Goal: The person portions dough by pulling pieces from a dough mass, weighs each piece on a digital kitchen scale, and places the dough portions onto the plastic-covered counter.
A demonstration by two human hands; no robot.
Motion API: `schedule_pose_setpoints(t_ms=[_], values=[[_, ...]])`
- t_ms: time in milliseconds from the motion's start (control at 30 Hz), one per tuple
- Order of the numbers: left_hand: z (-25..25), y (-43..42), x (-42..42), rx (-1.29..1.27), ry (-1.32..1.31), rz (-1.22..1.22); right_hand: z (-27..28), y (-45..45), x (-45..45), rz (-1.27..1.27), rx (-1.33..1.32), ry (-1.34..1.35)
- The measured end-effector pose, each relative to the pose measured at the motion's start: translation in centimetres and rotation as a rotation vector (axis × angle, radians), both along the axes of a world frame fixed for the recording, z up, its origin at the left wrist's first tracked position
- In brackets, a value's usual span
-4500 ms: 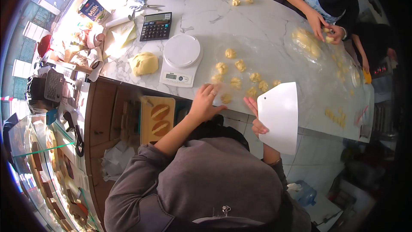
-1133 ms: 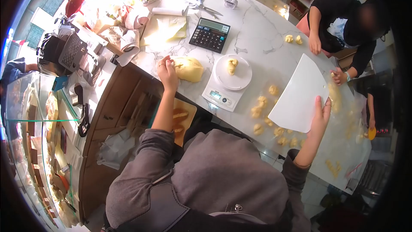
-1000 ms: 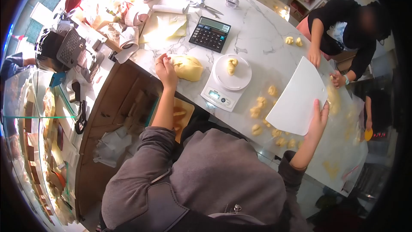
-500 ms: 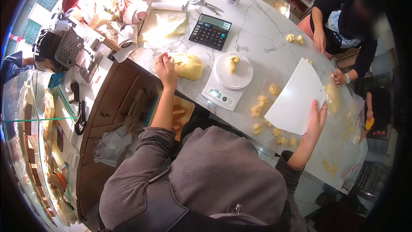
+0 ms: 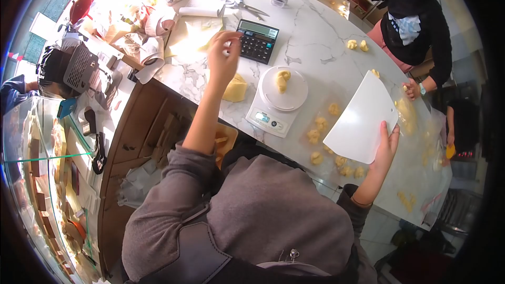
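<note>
The left hand [image 5: 223,58] has risen from the left end of the dough block [image 5: 235,89] and is now above the worktop [image 5: 321,31], just left of the calculator [image 5: 258,42]; its fingers are loosely bent, with no object visible between them. The dough block, partly hidden by the forearm, is therefore released and lies left of the scale [image 5: 267,119]. One dough piece [image 5: 283,80] remains on the scale plate, as before. The right hand [image 5: 386,147] keeps its grip on the near right edge of the white scraper [image 5: 360,121]. The scraper overlaps part of the dough cluster [image 5: 314,135] in this view; its height above the worktop cannot be determined. Edges: the scale's near end sits close to the worktop's near edge. Open room: bare surface extends beyond the scale, between the calculator and two far dough pieces [image 5: 357,45]. Clearance is reduced at right, where a co-worker's hand [image 5: 412,89] is near the scraper.
</note>
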State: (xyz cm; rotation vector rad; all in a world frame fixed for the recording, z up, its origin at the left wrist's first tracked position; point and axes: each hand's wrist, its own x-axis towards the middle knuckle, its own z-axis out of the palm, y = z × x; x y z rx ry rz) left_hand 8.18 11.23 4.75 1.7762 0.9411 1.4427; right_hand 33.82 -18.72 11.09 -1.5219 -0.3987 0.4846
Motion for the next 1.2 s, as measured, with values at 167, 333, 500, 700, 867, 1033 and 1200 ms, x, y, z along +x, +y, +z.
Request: schedule_pose_setpoints(t_ms=[167,333,500,700,867,1033,1200], values=[[0.9,2.0,5.0,-0.023,0.385,-0.459,-0.1,-0.4,0.0,-0.032,-0.008,-0.051],[-1.1,1.1,8.5,0.133,0.954,-0.712,-0.6,-0.4,-0.5,-0.033,-0.023,-0.006],[-1.2,-0.5,8.9,0.069,1.145,-0.640,-1.7,1.6,-1.3,0.074,0.008,0.054],[-1.1,-2.0,5.6,-0.173,0.681,-0.593,-4.4,7.8,-2.9,0.131,-0.036,0.014],[-1.8,-3.5,3.7,-0.433,0.375,-0.537,-5.7,11.4,-4.4,0.161,-0.091,0.006],[-2.2,-4.5,3.0,-0.652,0.203,-0.561,-8.1,13.3,-5.6,0.155,-0.071,-0.024],[-2.1,-5.4,3.1,-0.675,0.158,-0.482,-8.0,13.6,-6.9,0.099,-0.131,-0.190]])
